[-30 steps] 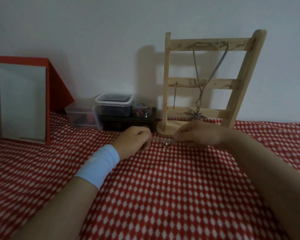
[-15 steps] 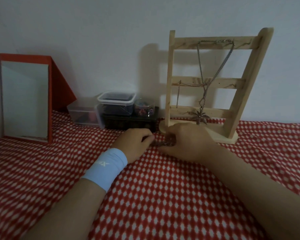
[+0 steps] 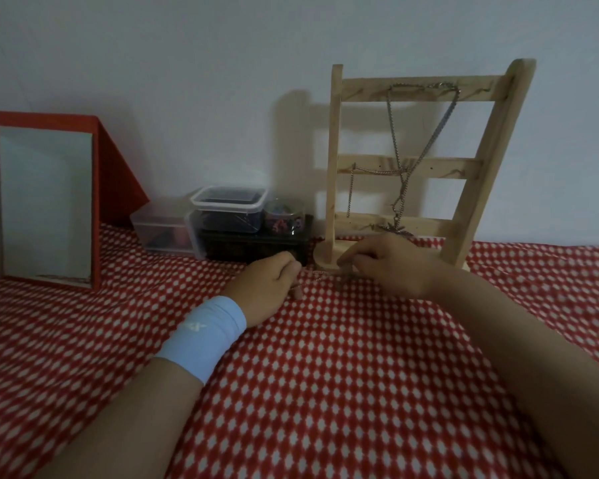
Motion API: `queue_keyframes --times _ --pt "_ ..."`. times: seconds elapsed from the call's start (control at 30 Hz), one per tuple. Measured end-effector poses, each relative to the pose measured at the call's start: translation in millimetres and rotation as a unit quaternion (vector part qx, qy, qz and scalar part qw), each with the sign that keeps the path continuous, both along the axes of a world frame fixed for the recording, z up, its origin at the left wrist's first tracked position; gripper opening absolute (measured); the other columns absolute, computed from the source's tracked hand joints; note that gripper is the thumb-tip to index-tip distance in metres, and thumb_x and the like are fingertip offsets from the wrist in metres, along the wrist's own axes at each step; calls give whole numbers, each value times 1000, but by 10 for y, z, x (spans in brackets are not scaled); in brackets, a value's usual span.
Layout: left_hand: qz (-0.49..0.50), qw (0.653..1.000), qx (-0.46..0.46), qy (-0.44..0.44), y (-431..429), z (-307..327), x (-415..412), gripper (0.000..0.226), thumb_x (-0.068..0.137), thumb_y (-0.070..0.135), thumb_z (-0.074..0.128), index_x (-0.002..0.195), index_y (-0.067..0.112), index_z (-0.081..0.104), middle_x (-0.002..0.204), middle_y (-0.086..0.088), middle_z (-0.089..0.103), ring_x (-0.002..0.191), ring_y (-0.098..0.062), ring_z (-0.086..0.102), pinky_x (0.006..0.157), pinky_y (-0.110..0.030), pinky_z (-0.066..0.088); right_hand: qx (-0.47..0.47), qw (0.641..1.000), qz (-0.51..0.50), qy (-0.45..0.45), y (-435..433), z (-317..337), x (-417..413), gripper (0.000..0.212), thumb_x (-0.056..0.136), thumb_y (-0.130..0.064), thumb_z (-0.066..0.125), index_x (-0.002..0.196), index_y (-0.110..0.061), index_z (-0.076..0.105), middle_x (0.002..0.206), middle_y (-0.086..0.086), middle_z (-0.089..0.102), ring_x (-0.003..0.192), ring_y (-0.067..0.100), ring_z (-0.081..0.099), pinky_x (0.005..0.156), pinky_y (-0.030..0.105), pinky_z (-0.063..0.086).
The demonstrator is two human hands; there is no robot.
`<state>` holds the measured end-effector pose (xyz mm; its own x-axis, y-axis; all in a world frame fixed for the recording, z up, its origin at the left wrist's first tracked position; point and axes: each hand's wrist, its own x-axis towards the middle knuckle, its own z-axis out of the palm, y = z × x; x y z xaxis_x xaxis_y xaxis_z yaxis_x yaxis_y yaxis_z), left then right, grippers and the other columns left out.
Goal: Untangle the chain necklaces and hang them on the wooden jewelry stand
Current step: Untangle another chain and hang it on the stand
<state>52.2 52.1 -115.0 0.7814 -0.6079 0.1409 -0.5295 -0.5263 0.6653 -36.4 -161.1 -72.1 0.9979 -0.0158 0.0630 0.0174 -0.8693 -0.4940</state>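
Far to the left of the wooden jewelry stand point(image 3: 443, 168), a red-framed mirror point(image 3: 45, 202) leans back against the wall. Closer to the stand, a clear plastic box point(image 3: 161, 231) sits beside a dark box point(image 3: 256, 247), which carries a lidded tub point(image 3: 229, 209) and a round jar point(image 3: 284, 219) and ends just beside the stand's base.

Your left hand point(image 3: 267, 288), with a pale blue wristband point(image 3: 201, 335) behind it, rests on the red checked cloth point(image 3: 325, 392) in front of the stand and a little to its left. Its fingers are curled in tight, thumb tucked low, closed on one end of a thin chain point(image 3: 320, 276).

That chain lies low over the cloth in front of the stand's base, stretched between your two hands. It is faint and fine, so you cannot make out its links.

Your right hand point(image 3: 391, 264) sits right at the front of the base, covering part of it, fingertips bunched together and pinching the chain's other end.

On the stand itself, a pendant necklace point(image 3: 400, 167) hangs from the top rung, its two strands meeting near the middle rung and its pendant dangling at the bottom rung just above your right hand. A short chain point(image 3: 350, 191) hangs from the left part of the middle rung.
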Motion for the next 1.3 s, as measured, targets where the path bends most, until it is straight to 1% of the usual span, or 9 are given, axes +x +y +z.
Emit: queue_keyframes --times 0.1,0.2,0.27,0.37,0.6,0.8,0.93,1.1,1.3 --pt "9 995 -78 56 -23 26 -62 39 104 31 37 69 16 49 57 6 58 56 -8 54 71 -31 44 22 1000 4 4 -13 45 -30 35 108 -18 37 122 -25 69 120 -17 58 110 -3 51 87 8 35" --pt "56 981 -168 80 20 109 -32 36 100 29 49 68 14 48 51 5 49 47 -5 45 58 -23 40 85 996 4 -1 -41 88 -52 33 110 -23 37 109 -27 70 85 -30 64 73 -18 57 73 3 41" --pt "83 990 -116 4 88 155 45 34 96 32 56 68 14 48 58 3 51 53 -8 47 58 -25 40 134 991 16 13 -70 98 -59 31 109 -26 40 106 -23 71 55 -21 56 47 -5 53 53 9 41" --pt "99 989 -45 -95 189 249 114 38 93 40 58 65 16 47 63 3 49 61 -13 47 59 -29 37 182 981 40 47 -102 131 -79 29 108 -29 45 104 -22 73 59 0 41 47 10 40 47 20 42" --pt "79 989 38 -123 278 414 127 41 92 48 55 64 19 48 65 1 53 65 -17 53 64 -33 41 131 988 58 60 -127 120 -36 29 106 -30 49 89 -24 71 85 9 64 77 23 61 72 29 58" --pt "7 972 233 30 291 514 62 42 89 47 62 55 22 58 59 10 61 59 -8 56 65 -25 45 66 980 83 166 -108 111 -45 35 106 -33 48 81 -29 71 68 -11 66 63 5 59 70 23 46" --pt "-12 939 341 -46 197 487 -13 16 79 48 70 82 33 68 94 16 64 90 -7 59 84 -27 50 15 976 86 197 -29 93 -35 32 106 -31 49 85 -27 72 62 -28 63 56 -12 55 69 16 39" --pt "-102 981 149 -64 -105 374 -253 28 84 46 69 111 38 69 105 20 59 99 -2 57 94 -25 47 24 980 103 171 -23 107 -43 30 107 -26 46 91 -27 72 60 -30 60 57 -13 53 64 11 37" --pt "-56 997 -49 7 -168 163 -273 13 81 33 77 92 27 79 90 18 73 87 6 65 87 -15 49 118 982 78 129 -100 106 -40 33 108 -24 44 89 -19 71 59 -15 54 52 -1 47 55 14 40"
